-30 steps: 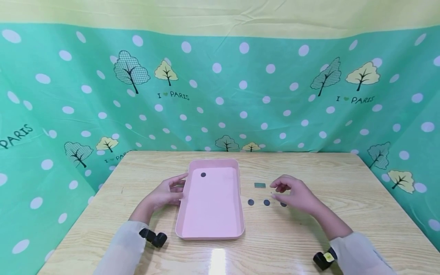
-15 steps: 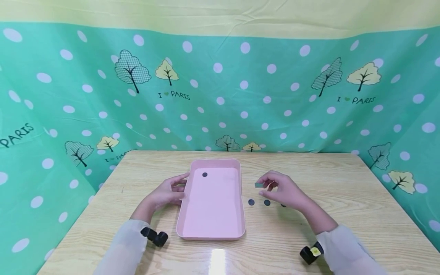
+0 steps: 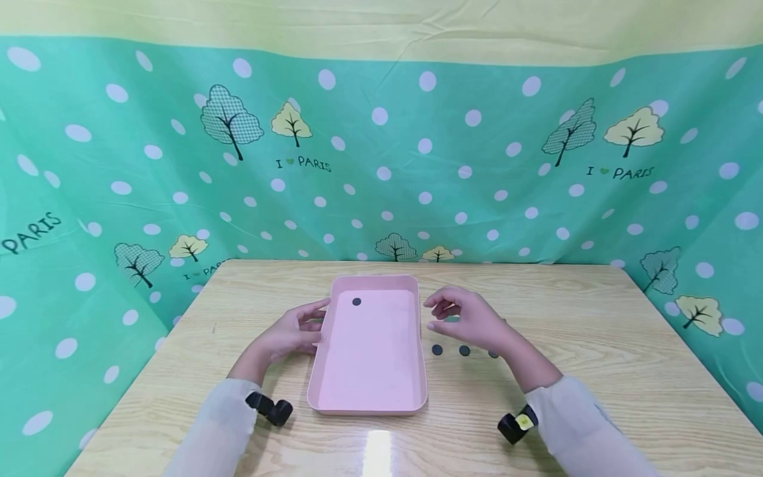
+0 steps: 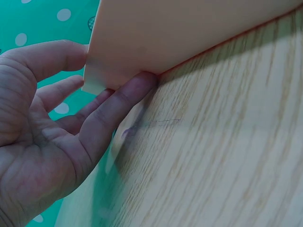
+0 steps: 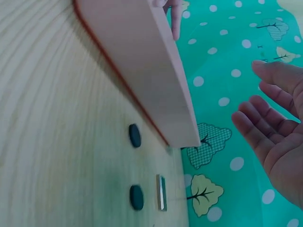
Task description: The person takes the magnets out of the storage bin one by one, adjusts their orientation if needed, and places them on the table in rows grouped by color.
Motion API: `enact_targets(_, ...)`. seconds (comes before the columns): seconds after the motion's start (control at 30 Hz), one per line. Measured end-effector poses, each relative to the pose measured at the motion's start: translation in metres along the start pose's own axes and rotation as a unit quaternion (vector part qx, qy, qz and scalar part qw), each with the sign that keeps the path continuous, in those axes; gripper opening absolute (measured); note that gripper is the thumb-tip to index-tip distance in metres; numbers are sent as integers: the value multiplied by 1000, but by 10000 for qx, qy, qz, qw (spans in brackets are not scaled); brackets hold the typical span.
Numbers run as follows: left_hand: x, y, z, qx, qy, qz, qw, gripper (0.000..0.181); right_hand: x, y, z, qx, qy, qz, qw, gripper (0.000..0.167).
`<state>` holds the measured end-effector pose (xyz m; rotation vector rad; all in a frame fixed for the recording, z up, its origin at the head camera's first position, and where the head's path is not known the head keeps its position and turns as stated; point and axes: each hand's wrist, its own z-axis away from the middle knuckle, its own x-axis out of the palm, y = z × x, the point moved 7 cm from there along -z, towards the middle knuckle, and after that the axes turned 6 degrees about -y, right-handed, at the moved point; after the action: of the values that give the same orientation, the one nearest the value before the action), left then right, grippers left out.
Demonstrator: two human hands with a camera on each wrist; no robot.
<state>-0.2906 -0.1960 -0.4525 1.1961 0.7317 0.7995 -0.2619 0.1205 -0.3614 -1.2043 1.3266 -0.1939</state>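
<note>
A pink rectangular tray (image 3: 369,358) lies on the table with one small black disc (image 3: 356,301) near its far left corner. My left hand (image 3: 292,334) touches the tray's left outer wall with its fingers, as the left wrist view also shows. Just off the tray's right wall hovers my right hand (image 3: 467,317), fingers loosely bent and nothing between them. Under it, partly hidden in the head view, is a small green rectangular piece (image 5: 162,193). Nearer to me, more black discs lie in a row: a left one (image 3: 437,350), a middle one (image 3: 464,350) and a right one (image 3: 493,354), partly covered by my wrist.
The wooden table (image 3: 238,305) reaches back to a green dotted curtain (image 3: 357,165) with tree prints. A dark speck (image 3: 505,321) shows beside my right wrist, too small to identify. Bright glare (image 3: 377,454) lies before the tray.
My right hand has moved left, from beyond the green piece to above it and near the tray's wall. The green piece and discs stay in place. My left hand keeps touching the tray.
</note>
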Motion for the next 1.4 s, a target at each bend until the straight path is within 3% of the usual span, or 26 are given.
enact_targets(0.23, -1, -1, -1, -15, 1, 8, 10000, 79, 1, -11, -14, -74, 4, -42, 10000, 29)
enact_targets(0.7, -1, 0, -1, 10, -25, 23, 10000, 80, 9, -19, -42, 22, 408, -193, 9990, 28)
enact_targets(0.93, -1, 0, -1, 0, -3, 9, 10000, 80, 16, -22, -52, -18, 332, -327, 9989, 30)
enact_targets(1.4, -2, -2, -2, -47, 59, 1, 10000, 79, 30, -18, -75, 308, 358, -471, 9978, 25)
